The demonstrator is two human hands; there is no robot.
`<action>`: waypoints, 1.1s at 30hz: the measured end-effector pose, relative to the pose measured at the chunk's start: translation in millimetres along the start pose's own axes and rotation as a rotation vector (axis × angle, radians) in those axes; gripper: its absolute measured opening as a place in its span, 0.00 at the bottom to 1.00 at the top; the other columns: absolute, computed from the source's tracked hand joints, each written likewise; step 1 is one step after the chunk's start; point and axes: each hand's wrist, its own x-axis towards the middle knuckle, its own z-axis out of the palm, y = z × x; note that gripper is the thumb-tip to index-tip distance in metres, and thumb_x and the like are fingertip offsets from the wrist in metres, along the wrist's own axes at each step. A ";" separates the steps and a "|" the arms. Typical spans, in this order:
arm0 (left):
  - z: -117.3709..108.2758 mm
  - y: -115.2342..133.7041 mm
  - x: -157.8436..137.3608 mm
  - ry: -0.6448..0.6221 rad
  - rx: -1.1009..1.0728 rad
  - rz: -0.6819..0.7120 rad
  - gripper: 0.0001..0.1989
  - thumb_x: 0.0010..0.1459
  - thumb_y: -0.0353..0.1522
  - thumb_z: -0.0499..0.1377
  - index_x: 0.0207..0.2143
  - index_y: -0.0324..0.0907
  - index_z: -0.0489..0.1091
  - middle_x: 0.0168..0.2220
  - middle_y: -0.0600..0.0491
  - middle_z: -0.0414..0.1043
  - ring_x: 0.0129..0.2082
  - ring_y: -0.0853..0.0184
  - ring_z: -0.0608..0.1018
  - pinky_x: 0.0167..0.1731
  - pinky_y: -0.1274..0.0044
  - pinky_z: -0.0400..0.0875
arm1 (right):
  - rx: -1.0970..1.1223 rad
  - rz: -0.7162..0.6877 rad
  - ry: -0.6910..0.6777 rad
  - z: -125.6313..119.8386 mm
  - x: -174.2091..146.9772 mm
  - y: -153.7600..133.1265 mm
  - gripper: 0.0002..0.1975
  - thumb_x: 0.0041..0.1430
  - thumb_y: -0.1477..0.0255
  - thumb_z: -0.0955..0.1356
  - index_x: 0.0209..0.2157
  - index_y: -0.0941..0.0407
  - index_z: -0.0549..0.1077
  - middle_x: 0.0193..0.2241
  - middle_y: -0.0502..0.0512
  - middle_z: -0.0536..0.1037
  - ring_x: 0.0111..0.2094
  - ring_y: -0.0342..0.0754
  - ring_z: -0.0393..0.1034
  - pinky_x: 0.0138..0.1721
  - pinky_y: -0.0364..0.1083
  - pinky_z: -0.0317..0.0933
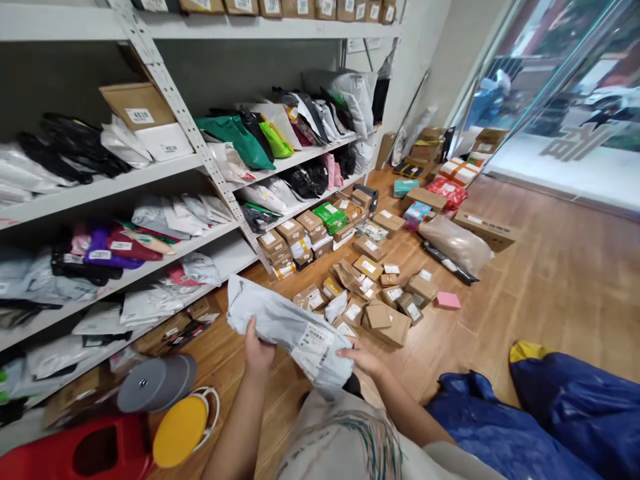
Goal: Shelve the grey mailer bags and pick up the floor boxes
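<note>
I hold a grey plastic mailer bag point(280, 320) with a white shipping label point(315, 347) in front of me, above the wooden floor. My left hand point(257, 350) grips the bag's lower left edge. My right hand point(363, 357) holds its right end, next to the label. Beyond the bag, a cluster of small cardboard boxes point(380, 300) lies on the floor.
Metal shelves point(200, 157) at left hold many plastic mailers and boxes. More boxes and parcels point(450, 193) lie on the floor toward a glass door point(565, 100). A blue sack point(550, 413) sits at lower right; a grey stool point(155, 383), a yellow stool point(180, 430) and a red object point(75, 450) at lower left.
</note>
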 end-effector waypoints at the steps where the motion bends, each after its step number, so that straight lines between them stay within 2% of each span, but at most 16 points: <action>1: -3.4 7.0 6.2 0.011 -0.010 0.015 0.16 0.64 0.38 0.52 0.49 0.43 0.72 0.47 0.50 0.77 0.46 0.62 0.78 0.47 0.71 0.75 | 0.011 0.003 0.019 -6.2 0.3 -1.5 0.14 0.42 0.71 0.77 0.33 0.60 0.79 0.26 0.49 0.79 0.25 0.41 0.68 0.27 0.38 0.59; 3: -7.9 19.3 16.8 0.022 -0.016 0.053 0.14 0.62 0.33 0.56 0.50 0.43 0.72 0.47 0.50 0.77 0.45 0.63 0.79 0.48 0.71 0.75 | 0.036 0.015 0.052 -18.6 1.6 -4.7 0.14 0.42 0.71 0.77 0.32 0.61 0.79 0.25 0.50 0.79 0.24 0.42 0.68 0.26 0.38 0.59; 6: -8.3 31.5 27.1 0.030 -0.005 0.128 0.18 0.57 0.25 0.60 0.50 0.44 0.72 0.47 0.51 0.77 0.44 0.65 0.79 0.50 0.72 0.73 | 0.075 0.042 0.073 -32.4 4.2 -9.7 0.16 0.39 0.74 0.78 0.34 0.62 0.79 0.27 0.53 0.81 0.25 0.45 0.71 0.27 0.40 0.62; 9: -4.9 39.5 30.9 0.052 -0.019 0.182 0.15 0.60 0.27 0.59 0.50 0.42 0.72 0.47 0.50 0.77 0.46 0.65 0.79 0.52 0.71 0.72 | 0.136 0.062 0.085 -38.3 7.3 -14.0 0.18 0.38 0.74 0.78 0.35 0.63 0.78 0.29 0.56 0.82 0.27 0.47 0.74 0.29 0.42 0.65; 11: -2.3 44.5 31.3 0.066 -0.038 0.228 0.14 0.62 0.28 0.57 0.50 0.41 0.72 0.48 0.48 0.76 0.49 0.64 0.77 0.53 0.70 0.71 | 0.191 0.071 0.098 -39.3 9.3 -16.3 0.18 0.40 0.71 0.77 0.36 0.62 0.77 0.29 0.56 0.82 0.28 0.48 0.75 0.31 0.43 0.67; 15: 1.5 53.6 29.1 0.109 -0.054 0.359 0.17 0.58 0.25 0.60 0.50 0.40 0.72 0.54 0.47 0.73 0.54 0.62 0.74 0.57 0.68 0.69 | 0.280 0.080 0.082 -40.0 11.3 -20.0 0.19 0.43 0.65 0.76 0.37 0.60 0.76 0.31 0.58 0.82 0.32 0.52 0.77 0.41 0.50 0.70; 18: 2.6 59.8 26.7 0.151 -0.061 0.417 0.16 0.57 0.25 0.61 0.49 0.39 0.73 0.54 0.47 0.73 0.53 0.62 0.75 0.57 0.67 0.68 | 0.329 0.067 0.044 -41.1 11.4 -22.3 0.22 0.39 0.69 0.78 0.39 0.58 0.76 0.35 0.59 0.83 0.36 0.55 0.78 0.46 0.54 0.69; 21: 2.5 66.3 24.8 0.196 -0.082 0.430 0.14 0.57 0.25 0.62 0.47 0.39 0.74 0.51 0.48 0.75 0.50 0.64 0.77 0.57 0.69 0.68 | 0.342 0.092 0.032 -42.8 14.6 -24.1 0.22 0.39 0.73 0.78 0.40 0.59 0.77 0.36 0.61 0.83 0.37 0.57 0.78 0.46 0.54 0.69; 23: 1.4 68.8 22.6 0.237 -0.113 0.398 0.12 0.59 0.26 0.60 0.46 0.38 0.73 0.48 0.48 0.77 0.50 0.64 0.77 0.57 0.69 0.68 | 0.341 0.113 0.038 -44.5 19.5 -25.1 0.23 0.39 0.73 0.78 0.41 0.58 0.77 0.37 0.62 0.83 0.38 0.59 0.78 0.46 0.55 0.70; 25: -0.6 65.6 17.6 0.261 -0.149 0.330 0.11 0.64 0.30 0.55 0.46 0.38 0.73 0.46 0.47 0.78 0.51 0.62 0.76 0.56 0.68 0.68 | 0.344 0.141 0.031 -47.4 25.1 -26.3 0.24 0.39 0.72 0.78 0.43 0.59 0.77 0.37 0.63 0.83 0.42 0.61 0.77 0.49 0.56 0.69; 27: -3.4 53.6 8.9 0.254 -0.177 0.253 0.16 0.68 0.34 0.47 0.47 0.40 0.72 0.46 0.47 0.77 0.54 0.63 0.74 0.56 0.69 0.69 | 0.362 0.187 0.037 -52.2 29.4 -27.7 0.23 0.39 0.70 0.78 0.41 0.60 0.78 0.36 0.64 0.83 0.45 0.62 0.76 0.52 0.56 0.67; 29: -4.8 34.8 -2.1 0.228 -0.178 0.157 0.18 0.68 0.37 0.45 0.48 0.41 0.72 0.50 0.47 0.76 0.57 0.61 0.72 0.55 0.69 0.69 | 0.389 0.237 0.066 -59.8 31.3 -29.4 0.23 0.38 0.68 0.78 0.39 0.61 0.79 0.36 0.64 0.83 0.48 0.63 0.74 0.54 0.56 0.66; 31: -0.9 17.3 -13.8 0.233 -0.136 0.013 0.16 0.65 0.36 0.51 0.50 0.39 0.70 0.57 0.41 0.69 0.61 0.54 0.66 0.58 0.62 0.65 | 0.412 0.263 0.116 -70.3 31.3 -31.3 0.23 0.38 0.68 0.78 0.39 0.60 0.78 0.37 0.62 0.83 0.49 0.62 0.74 0.55 0.56 0.65; 33: 12.6 12.1 -27.7 0.291 -0.066 -0.118 0.20 0.61 0.32 0.56 0.55 0.36 0.65 0.65 0.35 0.55 0.66 0.47 0.55 0.61 0.53 0.54 | 0.416 0.274 0.191 -83.2 31.3 -33.0 0.23 0.38 0.68 0.78 0.40 0.58 0.78 0.38 0.61 0.83 0.50 0.62 0.73 0.55 0.55 0.66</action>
